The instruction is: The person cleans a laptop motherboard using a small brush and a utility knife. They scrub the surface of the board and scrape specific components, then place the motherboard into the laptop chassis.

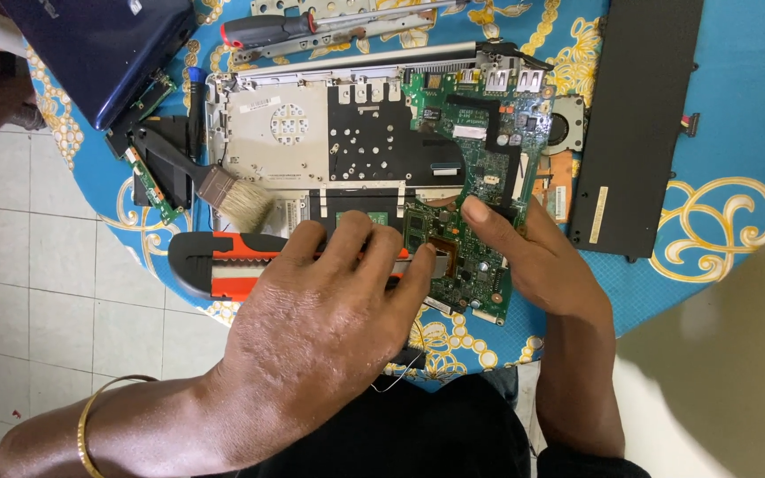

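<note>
The left hand is lying open, fingers spread, over the orange knife and touching the green circuit board. The right hand, at three o'clock, is pinching the board, which is sitting in the laptop shell. A brush is lying at ten o'clock.

Two bare forearms and hands fill the lower frame, seen from above. The left hand is broad, its knuckles creased and its fingers thick, with short, plain nails. A thin gold-coloured bangle circles the left wrist. The right hand shows a short, unpainted thumbnail and wears no ring. A dark sleeve edge appears at the right forearm near the bottom of the frame. Black clothing covers the torso or lap between the arms.
</note>
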